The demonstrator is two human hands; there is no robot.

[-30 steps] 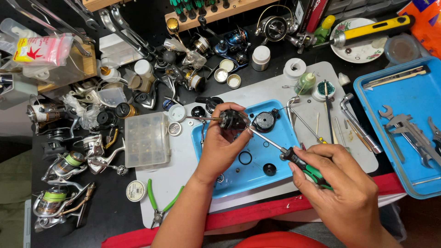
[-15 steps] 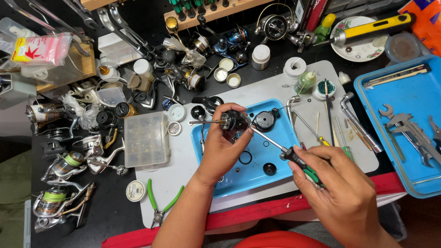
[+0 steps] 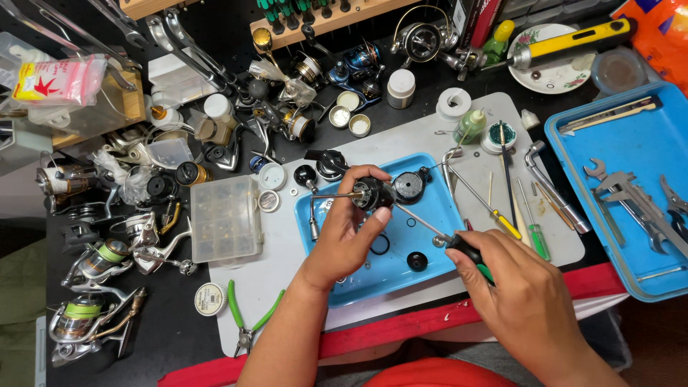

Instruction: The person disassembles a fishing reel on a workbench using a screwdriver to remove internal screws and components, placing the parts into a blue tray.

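Head view, hands: two, both bare, over the small blue tray (image 3: 430, 236).
Left hand (image 3: 351, 233): closed round a dark reel part (image 3: 374, 193), held just above the small blue tray, thumb and fingers pinching it.
Right hand (image 3: 519, 294): closed on a screwdriver (image 3: 459, 244) with a black and green handle; its thin shaft slants up-left and its tip meets the reel part.
Reel part: one, round, black, with a thin metal rod sticking out to the left.
Trays: two blue ones; the small one lies on a grey mat (image 3: 272, 265), the large blue tray (image 3: 631, 165) sits at the right edge with spanners in it.
In the small tray: a round grey disc (image 3: 410, 186), a black ring (image 3: 380, 245) and a black cap (image 3: 417, 261).
Box: one clear plastic parts box (image 3: 226, 218), left of the small tray, with many compartments.
Pliers: one pair, green handles (image 3: 251, 319), at the near edge of the mat.
Fishing reels: at least four whole ones (image 3: 100, 258) on the left of the table.
Package: one clear bag (image 3: 54, 79) with a pink and yellow label, far left corner.
Bottle: one small green bottle (image 3: 471, 125) beyond the small tray.
Plate: one flowered plate (image 3: 552, 75) at the back, a yellow tool (image 3: 573, 39) across it.
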